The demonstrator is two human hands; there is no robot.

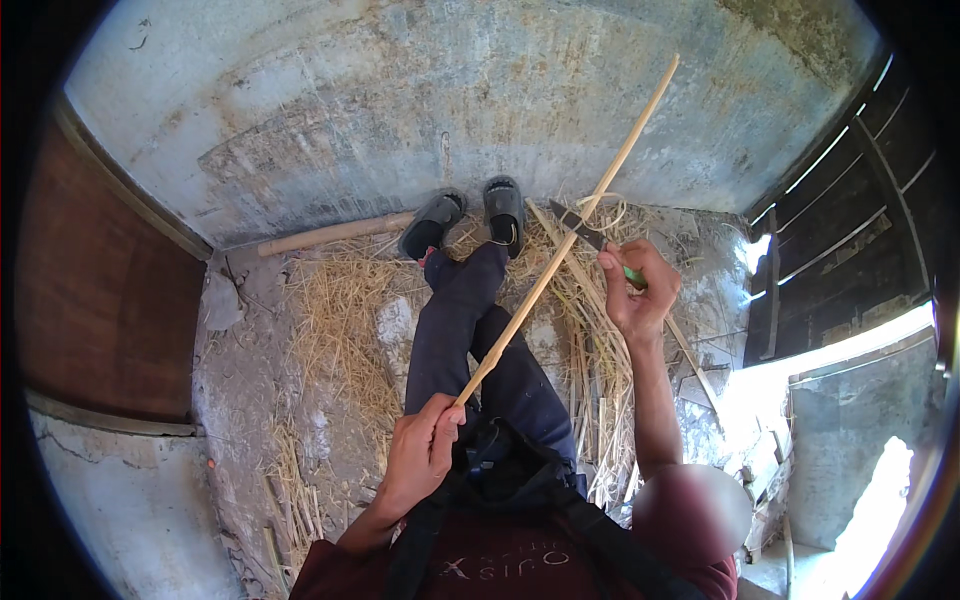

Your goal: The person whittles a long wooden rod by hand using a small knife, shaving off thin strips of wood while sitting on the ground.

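L hand (425, 450) pinches low end of long, thin, pale-yellow wooden stick (529, 300) btwn thumb & fingers; stick slants up-R across dark, flat metal blade (594, 238), prob. touching; R hand (643, 285), just R of stick, grips blade's green handle (634, 277), fingers curled.

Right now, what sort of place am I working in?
Probably a rough shed or outbuilding: a stained wall, loose straw-like litter underfoot, and dark slatted boards with light showing through.
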